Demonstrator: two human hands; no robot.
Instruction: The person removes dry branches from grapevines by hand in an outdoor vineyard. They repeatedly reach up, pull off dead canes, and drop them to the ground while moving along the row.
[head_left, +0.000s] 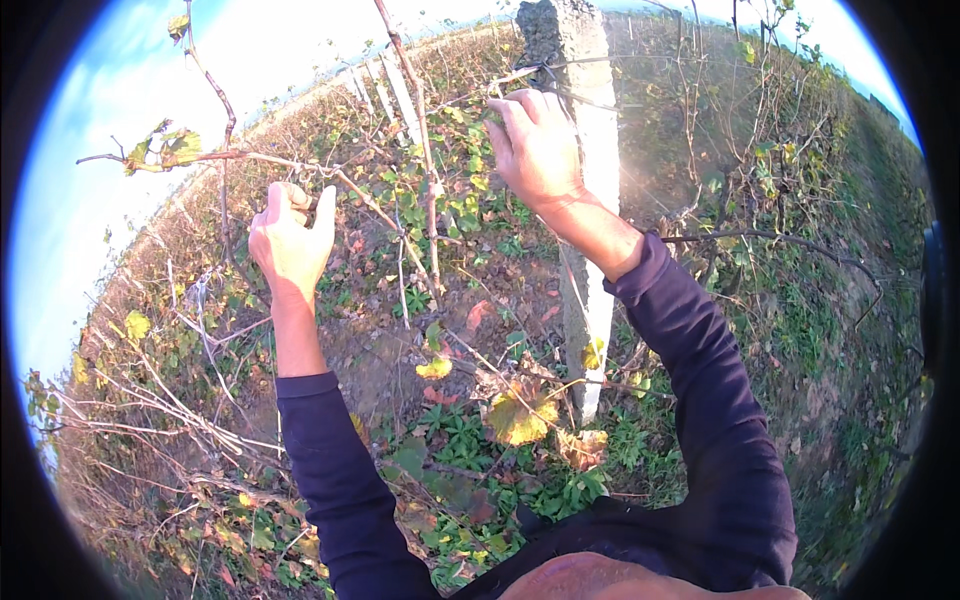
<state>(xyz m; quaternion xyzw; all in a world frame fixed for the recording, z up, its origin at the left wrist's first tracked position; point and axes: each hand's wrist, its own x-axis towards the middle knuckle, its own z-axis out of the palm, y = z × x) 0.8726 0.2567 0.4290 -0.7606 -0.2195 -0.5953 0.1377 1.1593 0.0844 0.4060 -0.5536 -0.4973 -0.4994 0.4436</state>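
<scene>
My left hand (292, 238) is raised just below a brown vine cane (247, 155), its fingers curled and the thumb upright. Whether a thin strand lies between its fingers is too small to tell. My right hand (538, 146) is up beside a rough concrete post (592, 165), fingers bent just below a pale cane (517, 75) that meets the post. Dark ties (546, 71) and wire wrap the post there. The right fingertips are partly hidden, so I cannot tell what they grip.
An upright vine shoot (424, 142) stands between my hands. Dry canes (180, 420) spread at the lower left. Yellowed vine leaves (521, 416) hang before the post's foot. A dark bent cane (787, 238) reaches out to the right. More pale posts (397, 90) stand behind.
</scene>
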